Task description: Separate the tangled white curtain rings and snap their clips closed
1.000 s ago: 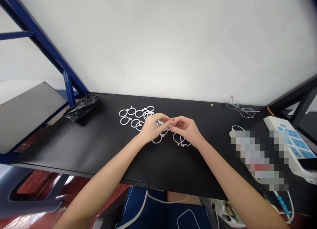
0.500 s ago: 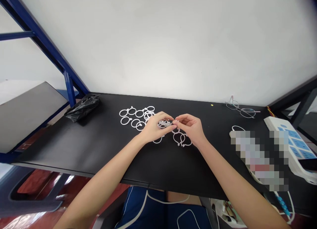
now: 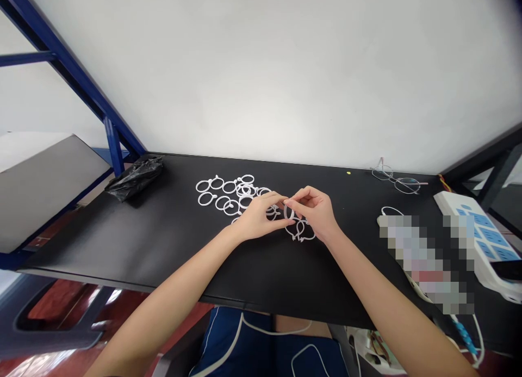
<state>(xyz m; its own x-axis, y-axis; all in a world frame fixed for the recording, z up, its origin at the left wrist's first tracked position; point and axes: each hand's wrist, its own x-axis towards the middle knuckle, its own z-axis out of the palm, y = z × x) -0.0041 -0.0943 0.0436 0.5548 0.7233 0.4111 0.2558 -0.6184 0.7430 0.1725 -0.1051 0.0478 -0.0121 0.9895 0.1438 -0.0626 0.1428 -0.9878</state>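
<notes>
Between my two hands a white curtain ring (image 3: 286, 212) is held upright above the black table. My right hand (image 3: 316, 209) pinches its upper part with thumb and forefinger. Around its left side are the fingertips and thumb of my left hand (image 3: 261, 218), the thumb low on the ring. Just below my right hand lie a few more rings (image 3: 306, 231) with small knobbed ends, partly covered. Left of my left hand, a loose group of similar white rings (image 3: 230, 205) is spread out; some overlap and some are hidden behind that hand.
A crumpled black plastic bag (image 3: 136, 178) lies at the table's back left. Eyeglasses (image 3: 395, 180) rest at the back right. Nearer on the right are a blurred-out object (image 3: 420, 263) with a cable and a white power strip (image 3: 477, 230). A wall (image 3: 261, 83) stands behind the table.
The held ring has turned upright and shows more clearly between my hands. My left hand has shifted slightly down, its thumb now lower. My right hand stays nearly in place.
</notes>
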